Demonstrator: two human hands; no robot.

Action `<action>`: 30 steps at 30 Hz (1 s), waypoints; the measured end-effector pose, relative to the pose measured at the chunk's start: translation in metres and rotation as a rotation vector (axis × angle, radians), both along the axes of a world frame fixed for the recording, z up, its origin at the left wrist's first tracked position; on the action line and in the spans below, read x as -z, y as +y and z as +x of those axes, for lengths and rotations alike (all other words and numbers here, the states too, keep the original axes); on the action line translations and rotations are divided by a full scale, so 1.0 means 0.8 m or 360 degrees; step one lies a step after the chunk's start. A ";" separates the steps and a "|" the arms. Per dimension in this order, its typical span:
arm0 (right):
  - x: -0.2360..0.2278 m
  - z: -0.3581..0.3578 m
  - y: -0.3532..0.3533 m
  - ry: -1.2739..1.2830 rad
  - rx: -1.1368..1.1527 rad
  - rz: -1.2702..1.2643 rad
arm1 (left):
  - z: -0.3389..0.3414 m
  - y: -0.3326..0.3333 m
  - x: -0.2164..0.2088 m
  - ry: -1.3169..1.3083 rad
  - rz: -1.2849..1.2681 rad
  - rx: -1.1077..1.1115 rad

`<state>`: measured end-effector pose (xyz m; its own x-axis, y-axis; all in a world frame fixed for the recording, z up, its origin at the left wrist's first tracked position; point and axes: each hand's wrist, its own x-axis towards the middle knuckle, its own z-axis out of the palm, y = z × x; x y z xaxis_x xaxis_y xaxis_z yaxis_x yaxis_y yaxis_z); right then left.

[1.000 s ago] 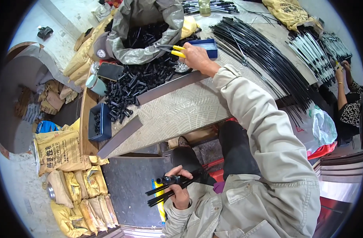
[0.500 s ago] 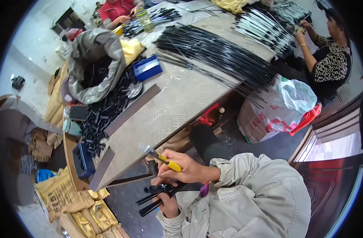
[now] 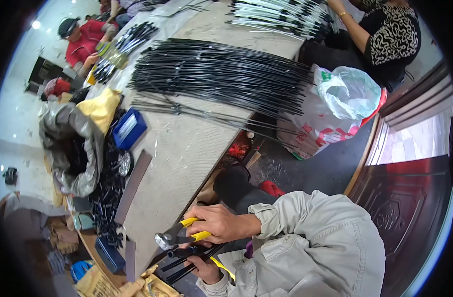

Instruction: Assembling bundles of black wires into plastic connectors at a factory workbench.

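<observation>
My right hand (image 3: 220, 223) grips end-cutting pincers (image 3: 163, 241) with yellow handles and a silver head. The handles stand apart in my fingers. Just below, my left hand (image 3: 206, 270) is closed round several thin black rods (image 3: 179, 270) that point to the left. A short black tube-shaped fitting (image 3: 176, 253) lies between the two hands, close beneath the pincers' head. Whether the pincers touch it I cannot tell. Part of the rods is hidden behind my right hand and sleeve.
A long pile of black rods (image 3: 216, 74) lies across the table (image 3: 187, 143). At left are a grey sack (image 3: 90, 175), small black parts (image 3: 106, 208) and a blue box (image 3: 129, 129). A white plastic bag (image 3: 330, 119) stands right. Co-workers sit at the far left and upper right.
The pincers have come down from above my hands to beside the black fitting, and their handles have spread apart. The view has swung, shifting the table and its contents.
</observation>
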<state>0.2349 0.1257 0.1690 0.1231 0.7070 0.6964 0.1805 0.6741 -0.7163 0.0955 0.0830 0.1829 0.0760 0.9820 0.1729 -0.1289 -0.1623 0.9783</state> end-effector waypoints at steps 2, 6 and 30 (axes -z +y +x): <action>0.006 0.013 0.007 -0.0005 0.0015 -0.0040 | 0.015 0.015 0.002 0.0067 -0.0027 0.0053; 0.030 0.028 0.019 0.0202 0.0002 -0.0158 | 0.032 0.042 0.010 0.0287 0.0060 0.0267; 0.000 0.009 -0.011 0.0452 -0.0420 -0.0188 | -0.004 0.030 0.020 -0.0087 -0.0077 0.0228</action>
<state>0.2420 0.1167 0.1692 0.1024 0.8131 0.5731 -0.2042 0.5810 -0.7879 0.0924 0.1069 0.1670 0.2077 0.9691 0.1331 -0.2008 -0.0910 0.9754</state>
